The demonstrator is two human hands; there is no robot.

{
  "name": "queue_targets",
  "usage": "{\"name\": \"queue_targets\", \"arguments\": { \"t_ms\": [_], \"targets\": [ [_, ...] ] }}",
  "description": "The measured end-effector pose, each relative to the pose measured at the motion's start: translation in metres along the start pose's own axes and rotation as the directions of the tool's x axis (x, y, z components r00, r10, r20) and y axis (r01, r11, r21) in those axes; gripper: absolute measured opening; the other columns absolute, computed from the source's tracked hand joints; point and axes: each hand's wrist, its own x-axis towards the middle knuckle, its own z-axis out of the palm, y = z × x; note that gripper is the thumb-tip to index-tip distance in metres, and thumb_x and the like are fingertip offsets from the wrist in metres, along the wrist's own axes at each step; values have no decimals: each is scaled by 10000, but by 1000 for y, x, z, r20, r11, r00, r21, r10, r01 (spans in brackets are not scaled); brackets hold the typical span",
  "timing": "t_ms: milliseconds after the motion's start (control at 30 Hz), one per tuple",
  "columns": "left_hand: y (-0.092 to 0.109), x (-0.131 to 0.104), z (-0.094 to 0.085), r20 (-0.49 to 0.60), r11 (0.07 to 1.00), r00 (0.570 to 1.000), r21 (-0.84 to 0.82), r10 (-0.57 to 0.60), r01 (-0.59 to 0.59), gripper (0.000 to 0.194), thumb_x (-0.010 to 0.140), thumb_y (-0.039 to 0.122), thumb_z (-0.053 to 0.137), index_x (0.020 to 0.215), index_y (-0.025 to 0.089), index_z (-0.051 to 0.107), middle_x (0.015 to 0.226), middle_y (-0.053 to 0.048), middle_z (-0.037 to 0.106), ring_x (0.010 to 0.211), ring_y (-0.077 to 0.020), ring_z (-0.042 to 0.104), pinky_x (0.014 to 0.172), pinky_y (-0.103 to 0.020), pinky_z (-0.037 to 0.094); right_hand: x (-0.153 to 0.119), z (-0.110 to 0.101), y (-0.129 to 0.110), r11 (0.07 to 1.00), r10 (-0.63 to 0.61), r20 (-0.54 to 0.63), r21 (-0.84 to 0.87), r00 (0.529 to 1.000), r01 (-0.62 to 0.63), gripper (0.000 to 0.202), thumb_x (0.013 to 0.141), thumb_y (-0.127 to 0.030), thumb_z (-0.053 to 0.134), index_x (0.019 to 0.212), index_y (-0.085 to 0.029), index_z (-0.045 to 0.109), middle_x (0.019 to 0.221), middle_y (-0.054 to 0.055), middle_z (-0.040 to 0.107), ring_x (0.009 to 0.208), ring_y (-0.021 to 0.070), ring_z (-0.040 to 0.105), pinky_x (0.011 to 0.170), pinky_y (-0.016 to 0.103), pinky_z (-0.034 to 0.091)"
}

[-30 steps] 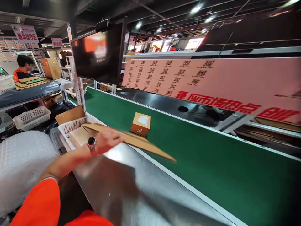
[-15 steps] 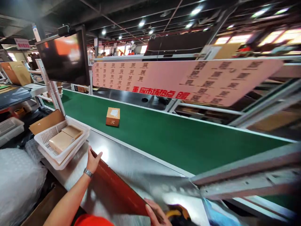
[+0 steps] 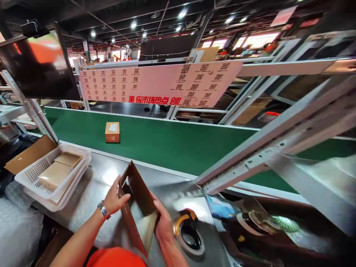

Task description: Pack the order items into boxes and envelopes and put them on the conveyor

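Between both hands is a brown cardboard box (image 3: 128,226), its walls spread into a frame so that I look through it to the metal bench. My left hand (image 3: 115,198), with a metal watch (image 3: 104,209) on the wrist, grips the box's left wall, thumb over the edge. On the opposite wall my right hand (image 3: 163,218) is closed along the side. A tape dispenser (image 3: 190,231) with a yellow and black handle lies on the bench just right of my right hand.
Beyond the metal bench (image 3: 104,163) runs a green conveyor belt (image 3: 167,144) carrying a small closed carton (image 3: 112,132). White baskets (image 3: 30,180) with flat cartons are stacked at left, near bubble wrap (image 3: 19,230). A metal post (image 3: 250,159) slants across the right. A monitor (image 3: 41,63) hangs upper left.
The box has gone from a flattened panel to an opened frame. My right hand has moved up and left along it. The view has turned right, uncovering the tape dispenser and more of the right side.
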Motion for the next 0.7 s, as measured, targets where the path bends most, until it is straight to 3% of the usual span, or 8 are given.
{"name": "queue_targets", "arguments": {
  "t_ms": [100,233,367,433,500,600,667,700],
  "targets": [
    [2,7,-19,-8,987,999,156,-41,41,1109,753,514,947,1715,232,472,1581,-184,629,1460,-384,611,1281,-621,468,4,-15,-1,999,10,106,31,994,-13,654,741,-607,940,1328,-338,831,1526,93,758,1469,380,668,1272,552,505],
    [6,10,-44,54,949,998,311,41,-56,977,719,532,978,1592,243,649,1417,-152,708,1357,-369,677,1229,-598,538,17,-34,2,997,-10,114,-74,993,19,749,690,-653,991,1328,-306,806,1566,151,721,1498,389,637,1303,610,451],
    [11,-2,-56,211,905,966,363,151,-221,688,836,559,905,1446,265,784,1577,-156,684,1563,-387,564,1333,-590,444,36,-15,12,982,10,-43,-189,999,-18,941,583,-646,1031,1385,-254,732,1406,159,806,1311,380,749,1192,575,561],
    [11,-12,-60,356,881,928,399,108,-255,569,853,617,887,1298,264,866,1529,-152,733,1572,-415,558,1344,-620,418,46,-1,17,964,7,-154,-263,988,-47,1020,502,-578,1060,1393,-226,710,1260,128,848,1181,365,793,1119,540,610],
    [9,-19,-62,432,853,901,462,23,-243,575,777,694,930,1166,270,906,1467,-149,774,1583,-468,531,1351,-690,367,53,8,20,948,3,-201,-310,979,-67,1022,420,-496,1077,1337,-210,729,1143,92,864,1080,357,809,1049,509,639],
    [1,-19,-57,375,832,924,533,-67,-156,554,734,717,954,1067,277,912,1364,-139,822,1596,-491,501,1340,-720,354,56,10,20,941,51,-146,-324,988,-96,781,391,-470,1073,1077,-211,805,1013,79,873,990,368,807,937,480,655],
    [-5,-12,-46,227,833,970,552,-91,-51,576,740,664,967,1128,246,889,1293,-160,827,1532,-468,571,1296,-644,453,53,7,17,941,129,-84,-303,988,-149,633,457,-570,1047,926,-216,811,914,86,863,923,371,806,853,470,656],
    [-9,-9,-39,118,830,988,558,-101,18,699,695,639,998,1232,217,855,1300,-178,806,1487,-465,606,1263,-614,495,50,5,15,943,175,-55,-276,983,-183,606,517,-656,1007,886,-218,807,869,91,852,891,367,806,817,467,654]
  ]
}}
